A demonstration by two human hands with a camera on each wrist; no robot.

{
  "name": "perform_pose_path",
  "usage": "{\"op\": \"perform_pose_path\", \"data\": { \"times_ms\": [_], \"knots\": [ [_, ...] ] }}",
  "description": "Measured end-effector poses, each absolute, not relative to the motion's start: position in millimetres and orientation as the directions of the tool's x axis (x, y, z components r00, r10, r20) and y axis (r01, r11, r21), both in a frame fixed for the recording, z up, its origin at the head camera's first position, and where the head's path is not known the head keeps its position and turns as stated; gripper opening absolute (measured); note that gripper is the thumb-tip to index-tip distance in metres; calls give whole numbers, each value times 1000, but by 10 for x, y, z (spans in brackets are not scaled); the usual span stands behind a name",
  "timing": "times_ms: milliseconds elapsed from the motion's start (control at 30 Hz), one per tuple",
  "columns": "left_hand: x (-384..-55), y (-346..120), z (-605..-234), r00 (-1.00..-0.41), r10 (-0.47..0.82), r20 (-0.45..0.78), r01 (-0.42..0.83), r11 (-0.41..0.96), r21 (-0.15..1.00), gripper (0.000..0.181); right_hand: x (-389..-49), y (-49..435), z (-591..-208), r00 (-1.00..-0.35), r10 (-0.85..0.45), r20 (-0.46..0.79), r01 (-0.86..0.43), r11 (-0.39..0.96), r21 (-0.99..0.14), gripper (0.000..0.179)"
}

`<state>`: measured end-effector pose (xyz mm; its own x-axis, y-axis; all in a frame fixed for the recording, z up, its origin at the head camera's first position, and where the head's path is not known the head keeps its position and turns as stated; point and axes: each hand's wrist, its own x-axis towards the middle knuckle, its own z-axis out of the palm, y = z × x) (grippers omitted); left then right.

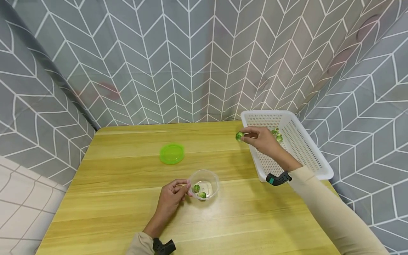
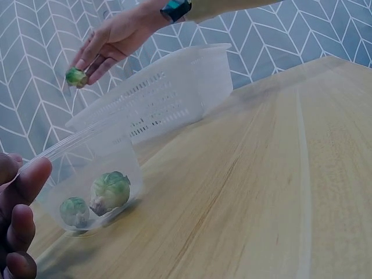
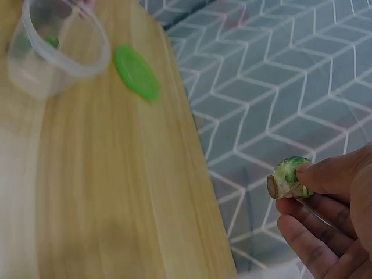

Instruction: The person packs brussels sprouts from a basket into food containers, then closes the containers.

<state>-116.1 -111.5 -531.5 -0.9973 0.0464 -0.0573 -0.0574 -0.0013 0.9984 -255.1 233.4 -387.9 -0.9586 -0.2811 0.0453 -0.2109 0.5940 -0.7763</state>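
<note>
A Brussels sprout (image 3: 289, 177) is pinched between the thumb and fingers of my right hand (image 1: 259, 140), raised over the near-left rim of the white basket (image 1: 301, 152). Its cut stem end shows in the right wrist view. My left hand (image 1: 172, 198) grips the rim of a clear round plastic tub (image 1: 213, 182) between thumb and fingers. Inside that tub, on its bottom, lie two Brussels sprouts, a larger one (image 2: 110, 192) and a smaller one (image 2: 74, 212). More sprouts (image 1: 278, 137) lie in the basket, partly hidden behind my right hand.
A green round lid (image 1: 172, 153) lies on the wooden table (image 1: 127, 170), behind the tub. The basket stands at the table's right side. A grey patterned curtain (image 1: 191, 63) hangs along the back and the sides.
</note>
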Motion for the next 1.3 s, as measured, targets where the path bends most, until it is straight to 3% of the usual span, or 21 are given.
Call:
{"op": "perform_pose_path", "data": {
  "times_ms": [700, 1300],
  "knots": [
    [-1151, -1130, -5314, -997, 48, -62, -63, -13, 998, 30, -2049, 1647, -4079, -861, -508, -30, -202, 396, -896, 30],
    [-1145, -1122, -5289, -996, 51, -70, -70, -11, 997, 30, -1821, 1256, -4337, -777, -629, -29, -301, 411, -860, 28]
  ]
}}
